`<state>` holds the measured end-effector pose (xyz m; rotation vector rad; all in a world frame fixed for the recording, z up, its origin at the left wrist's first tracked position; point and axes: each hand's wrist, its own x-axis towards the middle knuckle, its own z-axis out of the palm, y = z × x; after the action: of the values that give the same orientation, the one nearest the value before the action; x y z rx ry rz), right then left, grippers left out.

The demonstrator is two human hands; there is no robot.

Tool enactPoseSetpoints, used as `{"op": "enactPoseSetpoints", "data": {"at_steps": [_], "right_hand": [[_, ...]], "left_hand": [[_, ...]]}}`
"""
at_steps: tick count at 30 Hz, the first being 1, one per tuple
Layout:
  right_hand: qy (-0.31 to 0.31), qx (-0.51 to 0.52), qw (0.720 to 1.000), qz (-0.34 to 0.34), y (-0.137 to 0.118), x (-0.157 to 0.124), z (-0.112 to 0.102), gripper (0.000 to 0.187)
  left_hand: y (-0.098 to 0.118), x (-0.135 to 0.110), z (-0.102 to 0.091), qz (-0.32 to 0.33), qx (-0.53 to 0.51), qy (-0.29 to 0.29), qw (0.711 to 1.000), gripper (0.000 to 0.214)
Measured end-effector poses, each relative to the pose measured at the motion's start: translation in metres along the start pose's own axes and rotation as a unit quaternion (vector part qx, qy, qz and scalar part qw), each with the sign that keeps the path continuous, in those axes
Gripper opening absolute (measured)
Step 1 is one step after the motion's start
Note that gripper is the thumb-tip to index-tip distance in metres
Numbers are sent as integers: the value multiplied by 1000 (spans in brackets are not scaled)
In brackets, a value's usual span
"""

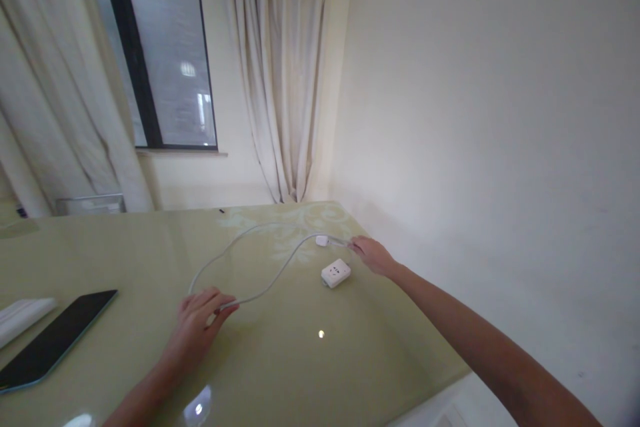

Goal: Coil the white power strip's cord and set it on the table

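Observation:
A white cable (273,280) stretches in a loose curve between my two hands over the table. My left hand (203,313) pinches it at the near left, and another stretch loops from there toward the back. My right hand (367,252) is closed around the cable at the right, close to the table's edge. Just left of that hand lies a small white plug or adapter (322,240). Nearer to me sits a white power socket block (336,273) with its outlet holes facing up.
The glossy greenish table (280,360) meets a white wall (475,113) at the right. A dark flat tablet-like board (57,340) and a white object (25,317) lie at the left. Curtains (285,67) and a window (170,47) stand behind.

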<state>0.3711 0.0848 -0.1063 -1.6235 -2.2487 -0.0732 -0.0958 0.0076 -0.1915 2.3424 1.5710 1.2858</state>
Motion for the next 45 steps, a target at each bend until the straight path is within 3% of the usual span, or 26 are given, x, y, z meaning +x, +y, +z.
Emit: {"op": "enactPoseSetpoints", "data": {"at_steps": [5,8,11,14,17,19,22,25,27,30,32,34,35,37,39,40,42,45], "right_hand": [[186,76,978,56,-13,37,-38,43],[226,168,959,19,-26,46,-79,36],[106,320,941,-36,-42,38,-113,40],[-61,416,907,-25,-54,23,-126,30],[-140,523,841,-2,-58,7,-121,27],[-147,542,827,-15,-59,0,-115,30],[-117,446,886,-50,-60,-2,-105,35],[-4,323,945,-48,-62,5,-96,29],[69,265,961,-41,-61,13,-88,35],[90,257,962,-9,-58,24,-73,44],[88,270,958,32,-54,31,-61,43],[97,270,956,65,-48,38,-47,40],[103,267,955,78,-45,41,-40,40],[107,265,952,107,-37,46,-24,41],[99,260,950,144,-29,50,-5,44],[93,256,948,164,-25,52,5,46],[78,244,945,202,-17,53,24,49],[55,218,942,249,-8,50,50,50]], "left_hand": [[4,24,-18,70,55,255,963,34],[5,48,-29,40,65,356,931,28],[1,69,-35,-13,53,385,921,32],[-1,82,-37,-53,24,381,923,33],[1,81,-37,-31,17,347,937,29],[5,75,-34,36,15,305,952,29],[14,58,-24,125,-2,233,964,37],[25,38,-9,157,-20,120,980,44],[33,27,3,170,-29,15,985,47],[43,19,17,168,-41,-131,976,50],[45,22,23,135,-72,-154,976,39],[43,32,24,45,-124,-77,988,23],[41,38,23,-40,-167,-17,985,20],[36,51,22,-246,-262,72,930,26],[33,60,23,-395,-348,73,847,24],[32,62,24,-428,-382,52,817,19],[34,63,26,-434,-424,12,795,13],[38,60,27,-441,-506,10,741,18]]}}
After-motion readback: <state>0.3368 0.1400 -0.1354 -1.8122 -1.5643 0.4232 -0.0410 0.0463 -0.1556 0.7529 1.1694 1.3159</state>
